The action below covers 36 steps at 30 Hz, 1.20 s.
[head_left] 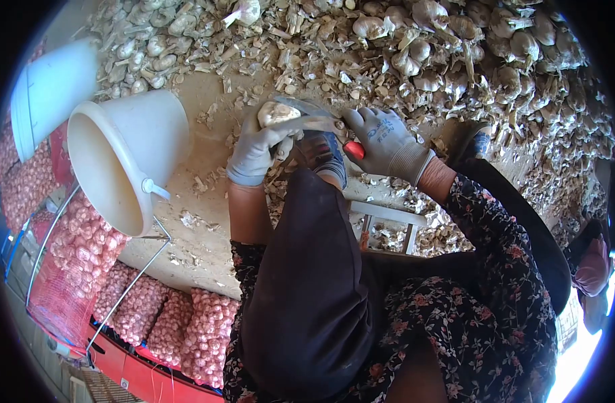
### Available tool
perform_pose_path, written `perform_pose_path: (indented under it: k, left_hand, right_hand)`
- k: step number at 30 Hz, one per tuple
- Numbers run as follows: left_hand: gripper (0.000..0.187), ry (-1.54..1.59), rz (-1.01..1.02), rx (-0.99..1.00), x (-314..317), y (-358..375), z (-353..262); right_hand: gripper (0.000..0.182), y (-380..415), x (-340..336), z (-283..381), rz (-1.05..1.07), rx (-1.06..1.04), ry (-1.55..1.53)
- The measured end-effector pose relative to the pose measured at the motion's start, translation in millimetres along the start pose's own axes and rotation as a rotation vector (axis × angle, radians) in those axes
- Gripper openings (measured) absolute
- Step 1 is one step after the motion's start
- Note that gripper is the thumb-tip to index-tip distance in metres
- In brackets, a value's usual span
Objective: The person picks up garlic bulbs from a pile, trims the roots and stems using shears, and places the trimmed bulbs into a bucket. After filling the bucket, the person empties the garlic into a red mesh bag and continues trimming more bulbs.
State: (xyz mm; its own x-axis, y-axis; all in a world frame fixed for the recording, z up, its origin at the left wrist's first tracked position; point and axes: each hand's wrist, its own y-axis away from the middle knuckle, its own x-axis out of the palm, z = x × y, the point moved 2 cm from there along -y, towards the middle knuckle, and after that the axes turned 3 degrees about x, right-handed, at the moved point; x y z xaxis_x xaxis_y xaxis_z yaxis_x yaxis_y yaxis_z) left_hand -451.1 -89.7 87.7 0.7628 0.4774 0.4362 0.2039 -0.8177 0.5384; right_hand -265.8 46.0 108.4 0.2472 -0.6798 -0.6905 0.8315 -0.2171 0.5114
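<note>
My left hand (259,149), in a pale work glove, is closed around a garlic bulb (278,114) held above my knee. From the other side my right hand (386,142), gloved too, grips pruning shears by their red handle (354,150). The metal blades of the shears (315,123) point left and reach right up to the bulb, parted around its near side. Below them shows my shoe (324,151) on the floor, with dry garlic skins scattered about it.
A big heap of garlic with stalks (448,47) spreads ahead and to the right. At left lies a tilted white bucket (146,131), with a blurred pale bucket (55,94) behind it. A wire stand holds a net sack of garlic (79,252); several filled sacks (210,329) line up nearby.
</note>
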Motion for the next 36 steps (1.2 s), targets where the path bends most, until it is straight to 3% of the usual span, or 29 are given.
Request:
perform_pose_path:
  k: [2, 4, 10, 13, 15, 16, 17, 19, 20, 22, 23, 24, 26, 27, 28, 30, 31, 34, 36]
  left_hand:
    - [0.037, 0.154, 0.05, 0.051, 10, 0, -4]
    - [0.039, -0.175, -0.013, -0.098, 17, -1, -6]
    - [0.042, -0.077, -0.004, -0.184, 11, -1, -11]
    - [0.041, -0.061, -0.136, -0.063, 13, 21, -28]
    - [0.033, -0.366, -0.569, 0.54, 15, 55, -71]
    - [0.029, -0.601, -0.928, 0.614, -9, 84, -90]
    - [0.036, -0.866, -1.111, 0.696, -13, 104, -126]
    - [0.049, -2.122, -1.606, 0.672, -27, 122, -156]
    - [0.049, -2.126, -1.61, 0.68, -31, 117, -148]
    - [0.059, -1.835, -1.413, 0.953, -26, 86, -119]
    - [0.062, -1.693, -1.287, 1.021, -3, 63, -111]
    - [0.062, -1.582, -1.107, 0.982, 33, 42, -81]
    - [0.068, -0.96, -0.583, 0.922, 58, 10, -34]
    - [0.072, -0.832, -0.435, 0.789, 68, 3, -22]
    - [0.072, -0.789, -0.456, 0.83, 69, -5, -13]
    - [0.07, -0.758, -0.593, 0.941, 61, -3, -3]
    - [0.068, -0.775, -0.652, 0.99, 62, -2, -2]
    - [0.068, -0.836, -0.595, 0.93, 63, -9, -5]
    - [0.06, -0.782, -0.629, 0.995, 60, -20, -9]
  right_hand:
    - [0.043, 3, 3, -2, -0.134, -0.03, 0.022]
    - [0.044, 2, 3, -2, -0.074, -0.016, 0.013]
    - [0.04, -7, 5, 3, -0.031, 0.011, -0.051]
    - [0.039, -3, 17, -4, -0.016, 0.039, -0.202]
    - [0.034, 4, 23, -10, -0.087, 0.097, -0.422]
    - [0.034, 3, 25, -15, -0.092, 0.096, -0.42]
    - [0.03, 3, 27, -21, -0.149, 0.148, -0.544]
    - [0.021, -2, 27, -26, -0.274, 0.224, -0.695]
    - [0.021, -8, 19, -21, -0.279, 0.218, -0.7]
    - [0.015, -23, 5, -5, -0.001, 0.368, -1.352]
    - [0.016, -31, -5, 8, -0.048, 0.288, -1.548]
    - [0.016, -40, -11, 22, -0.095, 0.205, -1.741]
    - [0.016, -66, -11, 47, -0.253, 0.095, -2.115]
    - [0.015, -68, -12, 59, -0.194, 0.066, -2.173]
    - [0.015, -69, -12, 59, -0.159, 0.068, -1.998]
    - [0.015, -67, -11, 66, -0.101, 0.1, -1.938]
    - [0.016, -67, -11, 71, -0.034, 0.04, -2.103]
    - [0.016, -57, -17, 63, -0.101, -0.013, -1.859]
    - [0.018, -56, -14, 59, -0.153, 0.009, -1.88]
